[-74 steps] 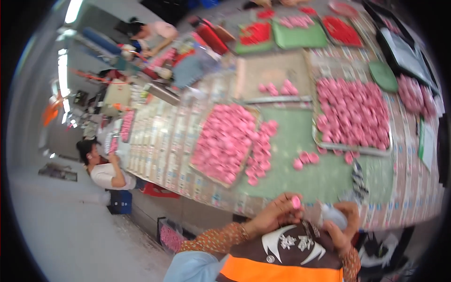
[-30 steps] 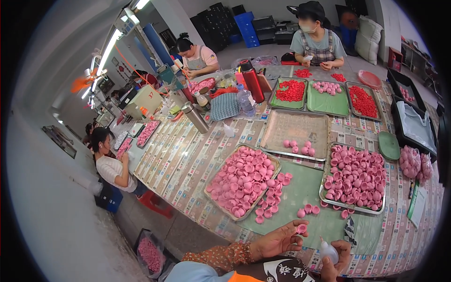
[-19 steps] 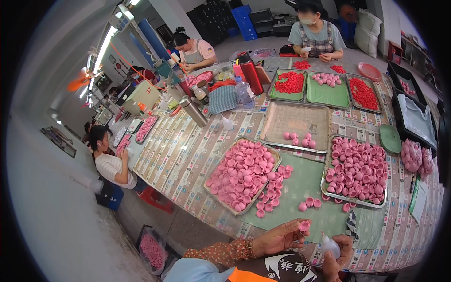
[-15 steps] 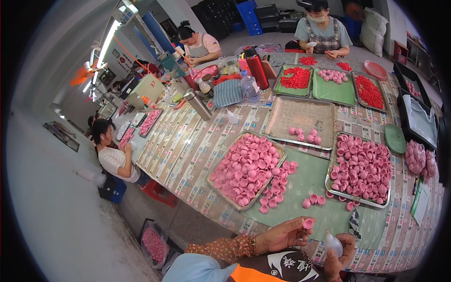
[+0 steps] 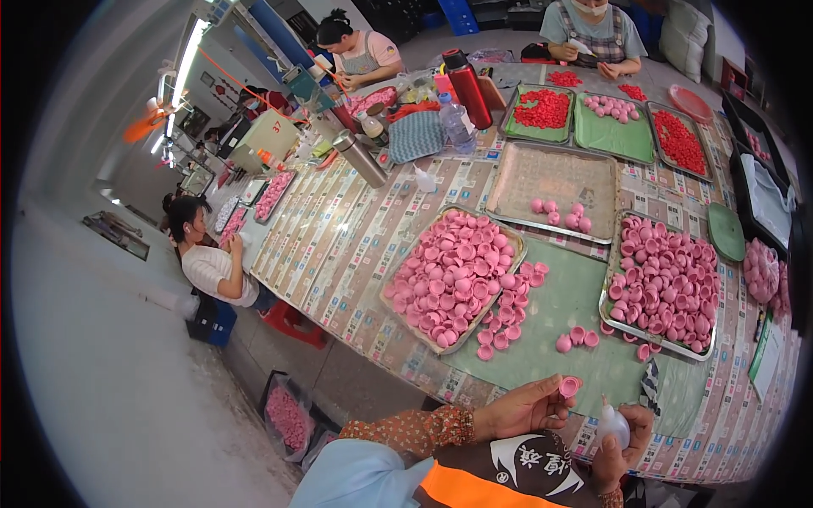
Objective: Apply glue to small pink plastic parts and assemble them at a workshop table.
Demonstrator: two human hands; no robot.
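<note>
Pink cup (image 5: 570,387) is near the close edge of the table (image 5: 364,245); from the head view, I see the left hand (image 5: 525,411) pinching it between thumb and finger. The right hand (image 5: 625,444) has its fingers wrapped around a whitish bottle (image 5: 614,427), tip upward, just beside. I judge that too hard a pinch could bend the wall, and too strong a squeeze could spill the content. Green sheet (image 5: 584,288) covers part of the patterned surface; lamps (image 5: 188,63) light the room.
</note>
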